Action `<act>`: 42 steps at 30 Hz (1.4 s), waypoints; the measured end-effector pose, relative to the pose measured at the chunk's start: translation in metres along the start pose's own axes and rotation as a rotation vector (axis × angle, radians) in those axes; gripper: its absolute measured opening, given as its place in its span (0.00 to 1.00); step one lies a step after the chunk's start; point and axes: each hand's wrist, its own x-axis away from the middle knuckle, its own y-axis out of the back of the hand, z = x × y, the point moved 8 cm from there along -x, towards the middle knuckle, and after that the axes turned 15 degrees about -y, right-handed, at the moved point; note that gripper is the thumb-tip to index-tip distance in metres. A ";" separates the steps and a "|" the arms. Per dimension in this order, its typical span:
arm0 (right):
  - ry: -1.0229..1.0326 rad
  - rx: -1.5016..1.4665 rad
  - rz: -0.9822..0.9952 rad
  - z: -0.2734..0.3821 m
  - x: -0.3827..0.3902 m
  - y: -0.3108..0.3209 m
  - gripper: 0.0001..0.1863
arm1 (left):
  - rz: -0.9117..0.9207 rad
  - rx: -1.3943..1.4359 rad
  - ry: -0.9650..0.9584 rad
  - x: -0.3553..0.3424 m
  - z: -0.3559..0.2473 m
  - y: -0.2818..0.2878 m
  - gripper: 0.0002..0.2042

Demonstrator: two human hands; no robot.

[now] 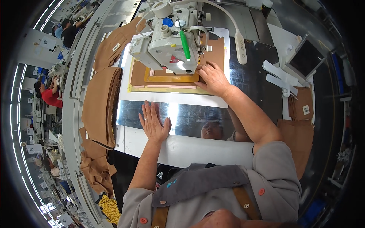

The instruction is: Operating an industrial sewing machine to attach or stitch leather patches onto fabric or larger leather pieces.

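Head view
Left hand [154, 122]: fingers spread, palm flat on the glossy worktop [251, 78].
Right hand [213, 78]: open, fingertips pressing the brown fabric [213, 51] by the yellow frame [171, 79] — holding nothing.
Fabric: flat under the white sewing machine [167, 38].
Surroundings: stacked brown pieces [99, 106] left — workshop beyond.

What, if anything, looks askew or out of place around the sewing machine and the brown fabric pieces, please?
Nothing stands out at the sewing machine: the brown piece lies flat in its yellow template, the right hand resting on it, the left hand flat on the table. Only the brown scraps hanging off the table's left edge look untidy.
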 end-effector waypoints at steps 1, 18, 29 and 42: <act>0.004 0.001 -0.004 0.002 0.002 0.002 0.23 | 0.015 -0.012 0.000 0.000 0.000 0.000 0.44; -0.575 0.127 -0.073 -0.092 0.094 0.055 0.38 | 0.134 -0.056 0.038 -0.005 -0.002 0.002 0.45; -0.757 0.345 0.103 -0.123 0.108 0.076 0.43 | 0.123 -0.002 0.023 -0.005 -0.003 0.005 0.45; -0.909 0.398 0.089 -0.123 0.114 0.059 0.36 | 0.009 0.172 0.046 -0.092 0.011 0.000 0.38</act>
